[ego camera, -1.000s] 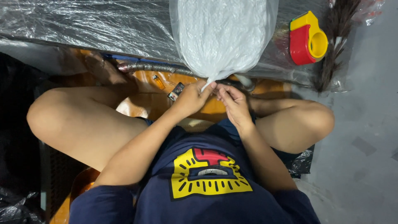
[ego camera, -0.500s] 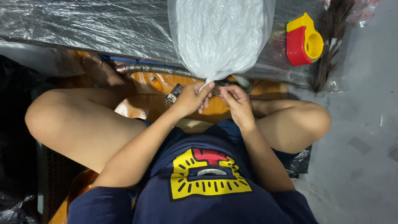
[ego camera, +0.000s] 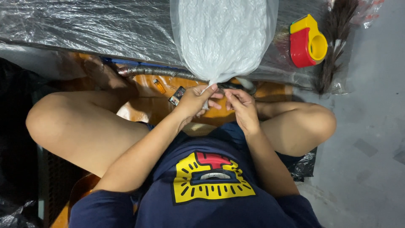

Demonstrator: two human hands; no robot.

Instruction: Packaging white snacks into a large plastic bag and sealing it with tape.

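Grey concrete floor [ego camera: 371,139] on the right, bare but for a few darker patches. Across the top, a low surface [ego camera: 84,29] wrapped in crinkled clear plastic sheeting. Resting on that surface: a large clear bag [ego camera: 223,38] stuffed with white material, its gathered neck hanging over the near edge; just right of the bag, a red and yellow tape dispenser [ego camera: 308,42]; further right, a dark bristly brush [ego camera: 335,46] lying lengthways. Below the bag, an orange wooden board [ego camera: 147,105] carrying an orange lighter [ego camera: 159,86], a small dark packet [ego camera: 177,96] and a grey ribbed hose [ego camera: 156,71] along the surface's edge.
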